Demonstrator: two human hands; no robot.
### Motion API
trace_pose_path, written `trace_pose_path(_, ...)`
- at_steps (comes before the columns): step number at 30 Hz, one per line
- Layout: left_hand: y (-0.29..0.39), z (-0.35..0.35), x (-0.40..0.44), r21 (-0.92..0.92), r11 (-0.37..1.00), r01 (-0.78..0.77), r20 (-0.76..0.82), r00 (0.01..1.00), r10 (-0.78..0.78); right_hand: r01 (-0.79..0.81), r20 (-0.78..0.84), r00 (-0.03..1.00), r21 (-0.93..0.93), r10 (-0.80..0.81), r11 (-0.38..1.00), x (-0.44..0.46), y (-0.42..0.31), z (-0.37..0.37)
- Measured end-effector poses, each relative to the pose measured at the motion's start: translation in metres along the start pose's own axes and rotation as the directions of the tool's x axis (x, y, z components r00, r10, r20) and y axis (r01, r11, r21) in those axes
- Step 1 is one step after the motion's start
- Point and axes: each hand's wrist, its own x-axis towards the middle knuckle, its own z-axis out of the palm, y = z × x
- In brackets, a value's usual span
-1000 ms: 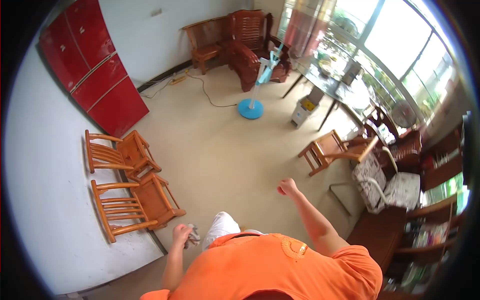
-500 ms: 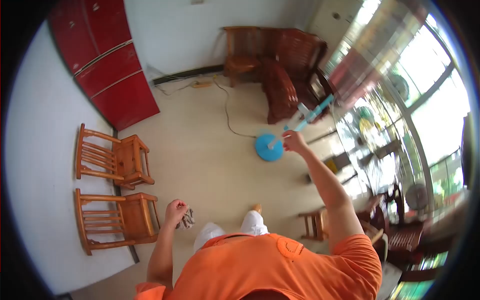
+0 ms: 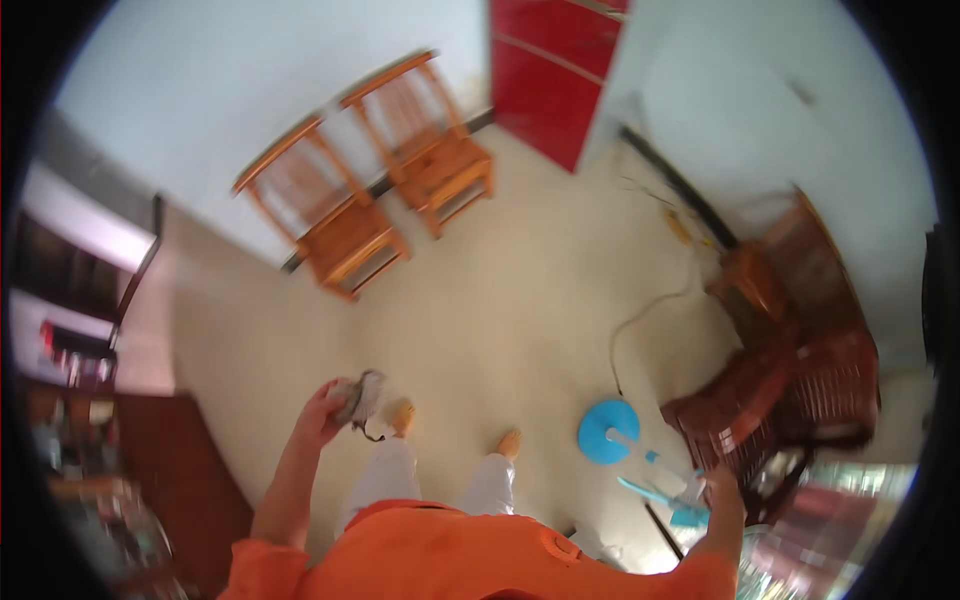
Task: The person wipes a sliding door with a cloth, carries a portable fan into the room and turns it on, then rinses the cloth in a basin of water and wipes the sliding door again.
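A crumpled grey-brown patterned cloth (image 3: 360,397) with a thin dark strip hanging from it is in my left hand (image 3: 324,408), whose fingers are closed on it. It hangs over the floor, ahead of my left foot. On the right, my right hand (image 3: 722,490) is beside the upper part of a stand (image 3: 625,440) with a pale pole and light-blue bars. Blur hides its fingers, and I cannot tell whether they touch the stand. The stand's round blue base (image 3: 600,432) rests on the floor, with a cord running to it.
Two wooden chairs (image 3: 350,240) stand along the wall, near a red cabinet (image 3: 550,80). Dark wooden seating (image 3: 790,380) is at the right. A power strip (image 3: 677,226) lies on the floor by the far wall. A brown-topped table (image 3: 185,455) is at the lower left.
My view has swung left, so the chairs and blue stand now appear farther right. My right hand has dropped lower in view, and the cloth in my left hand now sticks out to the right.
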Motion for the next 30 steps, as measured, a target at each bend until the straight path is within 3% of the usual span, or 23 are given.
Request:
trace_pose_path(1, -0.004, -0.001, -0.004, 0.004, 1.000, -0.024, -0.056, 0.998, 0.024, -0.590, 0.386, 0.757, 0.059, 0.527, 0.805, -0.001, -0.004, -0.002)
trace_pose_path(2, -0.001, 0.013, -0.013, 0.049, 0.997, -0.061, -0.176, 0.982, 0.069, -0.514, 0.245, 0.858, 0.392, 0.452, 0.763, -0.019, -0.012, 0.004)
trace_pose_path(5, -0.005, 0.009, -0.024, -0.040, 0.991, -0.124, -0.284, 0.953, 0.108, -0.463, 0.284, 0.879, 0.319, 0.383, 0.827, 0.001, 0.001, 0.028)
trace_pose_path(7, -0.001, 0.017, -0.032, -0.127, 0.982, -0.142, -0.322, 0.942, 0.094, -0.357, 0.312, 0.918, 0.385, 0.244, 0.851, 0.000, 0.011, 0.035)
trace_pose_path(10, 0.000, 0.009, -0.051, -0.238, 0.945, -0.224, -0.326, 0.935, 0.140, -0.199, 0.211, 0.966, 0.243, 0.149, 0.949, -0.005, -0.004, 0.055)
trace_pose_path(11, 0.000, -0.001, -0.059, -0.201, 0.943, -0.265, -0.233, 0.948, 0.216, -0.140, 0.181, 0.977, 0.149, 0.112, 0.979, -0.008, -0.020, 0.059)
trace_pose_path(12, -0.002, -0.009, -0.064, -0.162, 0.934, -0.318, -0.144, 0.944, 0.296, -0.199, 0.221, 0.956, 0.016, 0.191, 0.980, 0.002, -0.038, 0.066)
trace_pose_path(13, 0.004, -0.009, -0.077, -0.186, 0.926, -0.328, -0.123, 0.943, 0.309, -0.098, 0.072, 0.993, 0.052, 0.094, 0.994, -0.008, -0.055, 0.076)
trace_pose_path(14, 0.005, -0.026, -0.088, -0.210, 0.902, -0.376, -0.143, 0.925, 0.352, -0.099, 0.028, 0.995, -0.005, 0.099, 0.995, -0.011, -0.074, 0.083)
trace_pose_path(15, 0.001, -0.045, -0.098, -0.240, 0.886, -0.397, -0.168, 0.916, 0.365, -0.008, 0.031, 0.999, 0.050, 0.006, 0.999, -0.009, -0.085, 0.093)
trace_pose_path(16, 0.000, -0.062, -0.110, -0.270, 0.869, -0.414, -0.192, 0.908, 0.373, -0.069, 0.102, 0.993, 0.124, 0.057, 0.990, -0.004, -0.106, 0.101)
trace_pose_path(17, 0.001, -0.081, -0.124, -0.324, 0.847, -0.422, -0.243, 0.902, 0.357, -0.026, 0.109, 0.994, 0.139, 0.011, 0.990, 0.000, -0.127, 0.109)
trace_pose_path(18, 0.000, -0.102, -0.138, -0.347, 0.820, -0.454, -0.253, 0.888, 0.384, 0.029, 0.054, 0.997, 0.349, -0.051, 0.937, 0.008, -0.140, 0.128)
trace_pose_path(21, -0.004, -0.176, -0.180, -0.395, 0.735, -0.551, -0.290, 0.834, 0.469, -0.045, 0.157, 0.987, 0.478, -0.035, 0.877, -0.019, -0.247, 0.135)
trace_pose_path(24, -0.005, -0.256, -0.231, -0.440, 0.639, -0.631, -0.436, 0.772, 0.463, 0.027, 0.190, 0.976, 0.392, -0.110, 0.920, -0.059, -0.350, 0.148)
trace_pose_path(27, -0.005, -0.319, -0.276, -0.347, 0.541, -0.766, -0.633, 0.617, 0.468, 0.092, 0.233, 0.958, 0.296, -0.165, 0.951, -0.102, -0.447, 0.169)
trace_pose_path(30, 0.007, -0.380, -0.302, -0.359, 0.473, -0.804, -0.678, 0.573, 0.460, 0.150, 0.274, 0.938, 0.228, -0.212, 0.962, -0.137, -0.535, 0.194)
